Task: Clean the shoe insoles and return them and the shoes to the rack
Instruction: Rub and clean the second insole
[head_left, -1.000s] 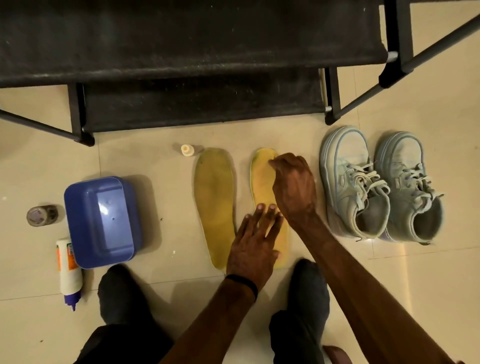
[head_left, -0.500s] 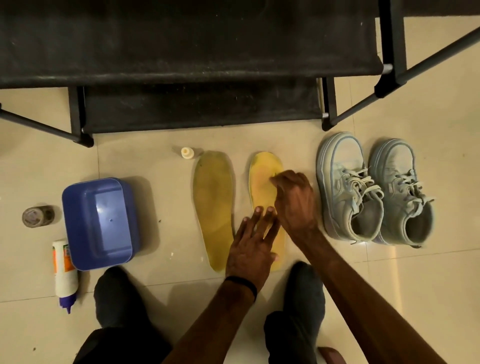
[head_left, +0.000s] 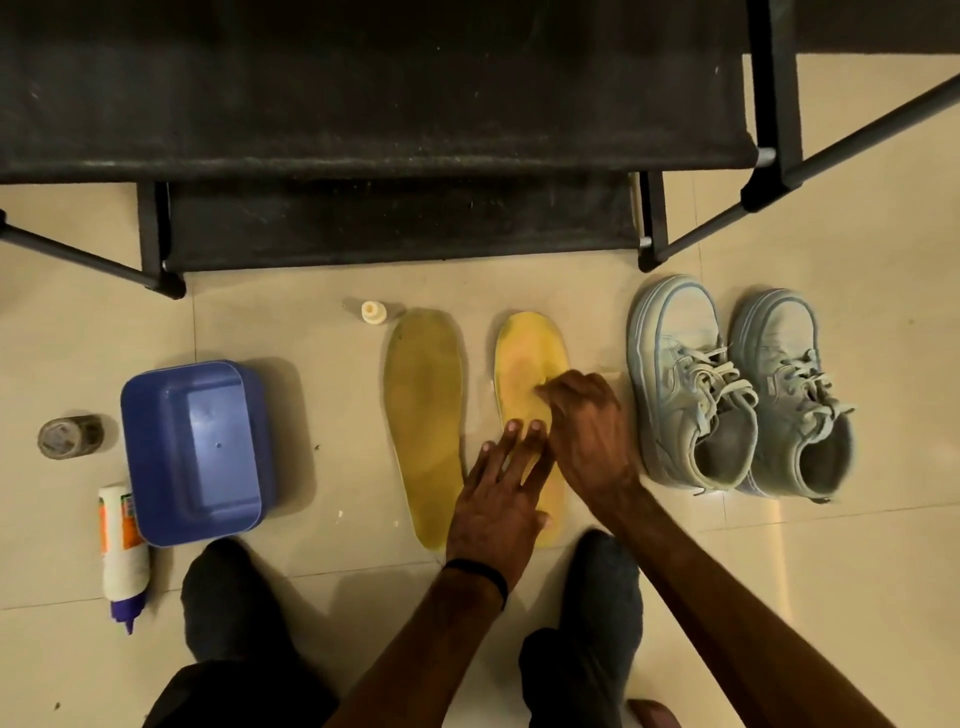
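Two yellow insoles lie side by side on the tiled floor. The left insole (head_left: 423, 415) is dull and untouched. My left hand (head_left: 498, 499) presses flat, fingers straight, on the heel half of the brighter right insole (head_left: 524, 353). My right hand (head_left: 587, 426) is curled over the middle of that insole, and the pale end of a small tool (head_left: 612, 372) sticks out from it. The rest of the tool is hidden by the hand. A pair of pale blue sneakers (head_left: 685, 384) stands to the right. The black shoe rack (head_left: 363, 130) fills the top.
An upturned blue plastic tub (head_left: 192, 452) sits at the left, with a white squeeze bottle (head_left: 122, 551) lying beside it and a small round jar (head_left: 70, 436) further left. A little cream cap (head_left: 373, 313) stands near the left insole's toe. My feet in dark socks are at the bottom.
My right hand has slid from the toe of the right insole down towards its middle, closer to my left hand. My left hand has stayed pressed on the heel end.
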